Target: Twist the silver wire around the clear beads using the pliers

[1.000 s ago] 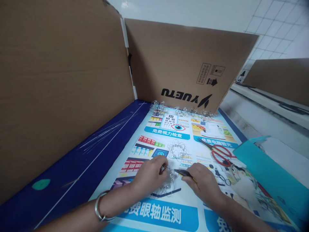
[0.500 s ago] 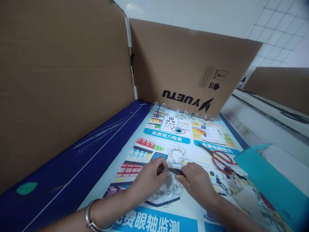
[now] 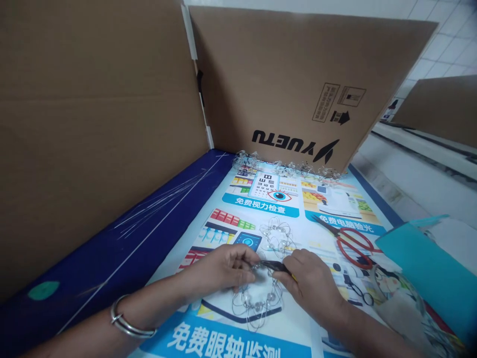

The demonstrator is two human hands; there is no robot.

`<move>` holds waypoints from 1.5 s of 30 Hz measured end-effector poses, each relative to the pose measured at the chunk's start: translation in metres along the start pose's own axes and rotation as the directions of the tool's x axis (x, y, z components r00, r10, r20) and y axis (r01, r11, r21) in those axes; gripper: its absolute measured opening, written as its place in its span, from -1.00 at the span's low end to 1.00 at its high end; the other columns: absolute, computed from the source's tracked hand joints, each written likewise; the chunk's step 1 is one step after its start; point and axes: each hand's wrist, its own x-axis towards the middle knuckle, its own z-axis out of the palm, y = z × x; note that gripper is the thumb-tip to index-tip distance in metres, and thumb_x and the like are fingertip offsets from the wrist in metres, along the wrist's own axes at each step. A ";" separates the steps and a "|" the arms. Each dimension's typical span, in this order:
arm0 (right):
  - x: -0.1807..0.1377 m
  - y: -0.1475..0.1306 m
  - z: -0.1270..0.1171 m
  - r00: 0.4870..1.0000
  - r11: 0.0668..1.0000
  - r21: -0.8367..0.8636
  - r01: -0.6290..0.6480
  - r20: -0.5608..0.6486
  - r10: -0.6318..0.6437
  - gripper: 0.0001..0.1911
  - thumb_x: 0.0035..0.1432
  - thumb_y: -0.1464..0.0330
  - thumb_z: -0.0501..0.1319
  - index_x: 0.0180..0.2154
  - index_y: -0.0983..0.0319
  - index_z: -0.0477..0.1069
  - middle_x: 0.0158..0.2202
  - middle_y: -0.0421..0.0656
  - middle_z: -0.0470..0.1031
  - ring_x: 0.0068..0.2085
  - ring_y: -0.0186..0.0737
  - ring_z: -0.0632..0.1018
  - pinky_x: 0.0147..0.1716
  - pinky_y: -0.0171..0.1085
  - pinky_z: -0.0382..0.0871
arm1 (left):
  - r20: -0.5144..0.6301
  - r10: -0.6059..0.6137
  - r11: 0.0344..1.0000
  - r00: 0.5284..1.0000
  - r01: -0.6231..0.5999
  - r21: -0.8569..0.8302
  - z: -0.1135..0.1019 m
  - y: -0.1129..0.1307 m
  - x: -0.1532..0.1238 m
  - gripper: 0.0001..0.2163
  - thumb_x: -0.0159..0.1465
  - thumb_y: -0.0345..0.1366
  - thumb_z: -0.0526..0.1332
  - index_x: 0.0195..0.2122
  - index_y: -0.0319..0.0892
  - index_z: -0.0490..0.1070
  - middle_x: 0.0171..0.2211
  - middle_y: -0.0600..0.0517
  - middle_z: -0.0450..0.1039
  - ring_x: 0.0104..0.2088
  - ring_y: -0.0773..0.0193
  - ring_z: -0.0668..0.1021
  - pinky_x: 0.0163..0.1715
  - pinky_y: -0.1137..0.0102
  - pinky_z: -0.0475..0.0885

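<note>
My right hand is closed around a pair of pliers with dark jaws and a bit of yellow on the handle. The jaws point left and meet the upper edge of a wire-and-bead ring, made of thin wire loops with clear beads. Pinched in the fingers of my left hand is that same edge of the ring, right at the plier tips. The exact spot of contact is too small to make out. Just beyond my hands lies another beaded wire ring, flat on the printed sheet.
Red-handled scissors lie to the right, near a teal folder and a clear plastic bag. More beaded wire pieces line the foot of the cardboard panel. Another cardboard panel stands on the left.
My left hand's fingers have shifted and spread a little around the ring's edge, so more of the ring shows. The pliers stay at the same edge. The camera view has shifted slightly.
</note>
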 end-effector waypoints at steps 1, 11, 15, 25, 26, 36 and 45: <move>0.000 0.000 0.000 1.000 1.000 0.000 -0.001 0.003 0.001 -0.65 0.21 0.12 0.00 -0.46 0.22 0.27 -0.45 -0.15 0.31 -0.39 -0.25 0.28 -0.40 -0.29 0.04 | -0.005 0.003 1.000 1.000 -0.003 -0.004 0.000 -0.001 0.000 -0.71 0.04 -0.29 0.29 -0.24 -0.23 0.28 -0.52 0.13 0.29 -0.57 0.44 0.32 -0.56 0.49 0.28; -0.001 0.000 0.001 1.000 1.000 0.000 -0.014 0.000 0.014 -0.66 0.19 0.12 0.03 -0.47 0.22 0.27 -0.45 -0.15 0.31 -0.40 -0.25 0.29 -0.41 -0.29 0.03 | -0.060 0.030 0.997 0.998 -0.026 0.066 0.006 0.006 0.000 -0.79 0.08 -0.26 0.24 -0.35 -0.20 0.22 -0.52 0.12 0.28 -0.49 0.35 0.40 -0.61 0.51 0.27; 0.000 0.000 0.001 1.000 1.000 -0.008 -0.009 0.009 0.009 -0.66 0.19 0.11 0.02 -0.46 0.22 0.27 -0.45 -0.15 0.32 -0.39 -0.24 0.29 -0.41 -0.28 0.03 | -0.066 0.017 0.997 0.998 -0.011 0.083 0.008 0.013 -0.002 -0.82 0.11 -0.23 0.17 -0.35 -0.20 0.21 -0.51 0.09 0.28 -0.43 0.27 0.44 -0.60 0.48 0.27; -0.001 -0.001 0.000 1.000 1.000 -0.012 -0.003 -0.005 0.003 -0.65 0.21 0.12 0.00 -0.46 0.22 0.28 -0.45 -0.14 0.32 -0.38 -0.24 0.29 -0.39 -0.28 0.05 | -0.236 0.202 0.797 0.950 -0.019 0.604 0.025 0.003 -0.007 -0.75 -0.01 -0.40 0.20 -0.30 -0.15 0.18 -0.52 0.17 0.19 -0.51 0.37 0.29 -0.54 0.48 0.18; -0.001 -0.001 0.000 1.000 1.000 -0.014 -0.003 -0.002 0.003 -0.65 0.21 0.12 0.00 -0.46 0.22 0.28 -0.45 -0.14 0.32 -0.38 -0.24 0.29 -0.39 -0.28 0.05 | -0.251 0.216 0.783 0.944 -0.014 0.622 0.027 0.001 -0.007 -0.77 0.00 -0.42 0.17 -0.31 -0.15 0.18 -0.53 0.17 0.19 -0.52 0.37 0.30 -0.55 0.48 0.18; -0.001 -0.001 0.000 1.000 1.000 -0.029 0.006 0.009 -0.005 -0.63 0.20 0.10 0.00 -0.46 0.23 0.29 -0.45 -0.14 0.32 -0.39 -0.26 0.30 -0.40 -0.29 0.05 | -0.262 0.234 0.833 0.936 -0.055 0.550 0.025 0.001 -0.006 -0.92 0.16 -0.38 0.04 -0.40 -0.18 0.29 -0.57 0.13 0.29 -0.53 0.36 0.36 -0.54 0.49 0.19; -0.001 -0.003 -0.001 0.998 0.998 0.009 0.058 -0.033 -0.058 -0.63 0.19 0.10 0.02 -0.48 0.23 0.28 -0.48 -0.16 0.30 -0.40 -0.27 0.29 -0.41 -0.29 0.06 | -0.293 0.114 0.950 0.949 -0.018 0.311 0.022 -0.002 0.000 -0.97 0.13 -0.36 0.07 -0.44 -0.18 0.24 -0.60 0.18 0.21 -0.63 0.44 0.32 -0.61 0.52 0.20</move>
